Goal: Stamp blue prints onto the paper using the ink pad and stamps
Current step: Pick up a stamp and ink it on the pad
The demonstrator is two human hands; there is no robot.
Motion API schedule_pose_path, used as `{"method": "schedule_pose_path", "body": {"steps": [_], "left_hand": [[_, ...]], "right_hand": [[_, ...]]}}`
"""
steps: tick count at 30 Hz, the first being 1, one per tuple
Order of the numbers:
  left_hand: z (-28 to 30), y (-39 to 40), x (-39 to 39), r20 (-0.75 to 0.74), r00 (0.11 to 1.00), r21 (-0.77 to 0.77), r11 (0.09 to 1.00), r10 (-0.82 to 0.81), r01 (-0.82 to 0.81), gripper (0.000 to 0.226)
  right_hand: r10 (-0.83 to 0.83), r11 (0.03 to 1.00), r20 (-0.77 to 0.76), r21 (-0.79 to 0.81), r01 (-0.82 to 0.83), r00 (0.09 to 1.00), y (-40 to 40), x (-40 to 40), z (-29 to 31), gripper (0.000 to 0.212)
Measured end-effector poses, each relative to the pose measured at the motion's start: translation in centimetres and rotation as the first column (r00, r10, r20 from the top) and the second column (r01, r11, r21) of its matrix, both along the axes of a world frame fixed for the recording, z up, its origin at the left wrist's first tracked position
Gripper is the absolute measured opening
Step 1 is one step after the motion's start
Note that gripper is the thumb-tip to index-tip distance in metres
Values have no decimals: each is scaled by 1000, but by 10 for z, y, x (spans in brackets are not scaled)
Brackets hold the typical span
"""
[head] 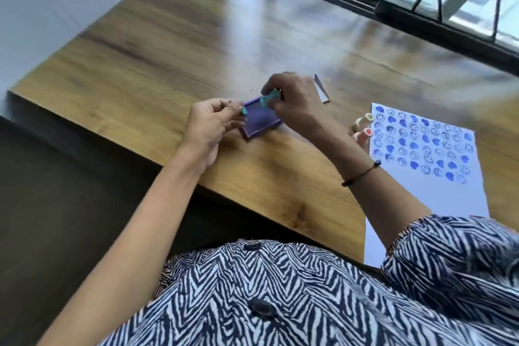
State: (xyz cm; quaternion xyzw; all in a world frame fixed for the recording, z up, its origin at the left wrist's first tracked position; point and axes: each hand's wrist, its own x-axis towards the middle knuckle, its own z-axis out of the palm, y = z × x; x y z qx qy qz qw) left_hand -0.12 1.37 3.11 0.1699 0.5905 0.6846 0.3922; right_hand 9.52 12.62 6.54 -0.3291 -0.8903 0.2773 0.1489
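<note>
You had the ink pad (261,118) near the middle of the wooden table (146,45), with the paper (421,177) well apart to its right. To ink well, you needed to press the teal stamp (268,100) flat and lightly on the pad, then lift it straight up. Your right hand (292,104) pinched that stamp at the pad's far edge; whether it touched the ink was too blurred to tell. Your left hand (213,123) gripped a small teal cap (245,111) in its fingertips beside the pad's left corner. The paper already carried rows of blue faces and blobs. Spare stamps (363,128) lay at its left edge.
</note>
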Motion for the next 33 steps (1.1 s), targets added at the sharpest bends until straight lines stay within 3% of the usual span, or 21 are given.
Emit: {"method": "schedule_pose_path", "body": {"steps": [6,12,21,26,30,33], "left_hand": [[-10,-7,2,-29,996,-28,996,88,-89,13],[-19,-5,4,-74,993,-13,996,91,-92,10],[-22,-5,5,-112,990,6,996,86,-86,14],[-21,-5,6,-150,987,-1,998,60,-61,11],[-20,-4,10,-143,987,9,998,70,-70,11],[-13,3,19,-181,983,34,999,11,-5,12]], "right_hand": [[153,944,301,238,-230,941,-14,-15,-17,25],[232,920,310,239,-312,922,-5,-18,-20,21],[298,892,380,214,-397,875,-2,-21,-18,46],[287,881,395,248,-402,873,-4,-23,-18,45],[248,931,303,188,-313,920,2,-21,-14,13],[62,998,-14,15,-62,998,4,2,-9,15]]}}
